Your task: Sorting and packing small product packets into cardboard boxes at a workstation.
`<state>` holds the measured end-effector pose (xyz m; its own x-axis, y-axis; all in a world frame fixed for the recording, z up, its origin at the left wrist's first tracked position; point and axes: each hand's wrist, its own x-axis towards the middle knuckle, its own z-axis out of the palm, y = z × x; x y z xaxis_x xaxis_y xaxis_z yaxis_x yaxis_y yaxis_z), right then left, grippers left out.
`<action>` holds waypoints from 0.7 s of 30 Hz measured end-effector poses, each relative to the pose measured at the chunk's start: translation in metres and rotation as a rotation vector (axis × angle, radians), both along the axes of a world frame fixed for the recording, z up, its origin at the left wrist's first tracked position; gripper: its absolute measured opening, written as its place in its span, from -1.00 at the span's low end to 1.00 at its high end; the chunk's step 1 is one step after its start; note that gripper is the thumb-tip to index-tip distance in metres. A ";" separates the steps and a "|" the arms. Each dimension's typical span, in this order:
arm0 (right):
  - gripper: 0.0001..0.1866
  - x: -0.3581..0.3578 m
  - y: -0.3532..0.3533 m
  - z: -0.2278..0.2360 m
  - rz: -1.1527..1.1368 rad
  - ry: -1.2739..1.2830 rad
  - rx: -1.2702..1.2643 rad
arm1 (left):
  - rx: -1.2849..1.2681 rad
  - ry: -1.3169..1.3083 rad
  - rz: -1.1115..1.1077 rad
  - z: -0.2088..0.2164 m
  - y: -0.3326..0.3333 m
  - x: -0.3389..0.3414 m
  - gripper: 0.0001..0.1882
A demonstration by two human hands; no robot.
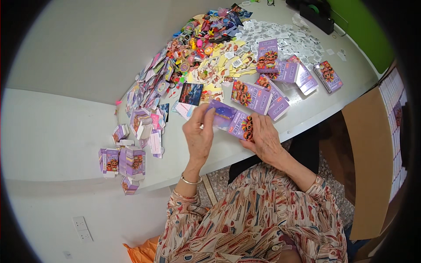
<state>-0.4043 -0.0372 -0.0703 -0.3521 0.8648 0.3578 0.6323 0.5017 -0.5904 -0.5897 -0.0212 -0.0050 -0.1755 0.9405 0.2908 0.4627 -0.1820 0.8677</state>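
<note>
A small purple printed carton (237,126) is held over the table's near edge. My right hand (267,139) grips it at its right end, with the fingers on top and the thumb below. A darker purple printed piece (222,112) sticks out from the carton's left end; I cannot tell whether it is a flap or a packet. My left hand (199,131) pinches the far corner of that piece between thumb and fingertips. Just beyond lie a dark picture card (191,94) and another purple carton (250,95).
Several purple cartons (330,76) lie at the right. Behind are heaps of small colourful trinkets (199,44), yellow cards (219,65) and white slips (280,39). Folded cartons (133,160) are piled at the left edge. A large cardboard box (366,162) stands at my right, a black tape dispenser (313,15) far right.
</note>
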 end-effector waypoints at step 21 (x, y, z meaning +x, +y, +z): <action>-0.07 -0.009 -0.006 -0.027 -0.030 0.328 -0.069 | -0.014 -0.153 -0.055 -0.018 -0.020 0.034 -0.79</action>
<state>-0.4130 -0.0431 -0.0975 -0.2021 0.8992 0.3880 0.4166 0.4375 -0.7969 -0.5555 -0.0413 -0.0227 -0.1653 0.9538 0.2510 0.3143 -0.1902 0.9301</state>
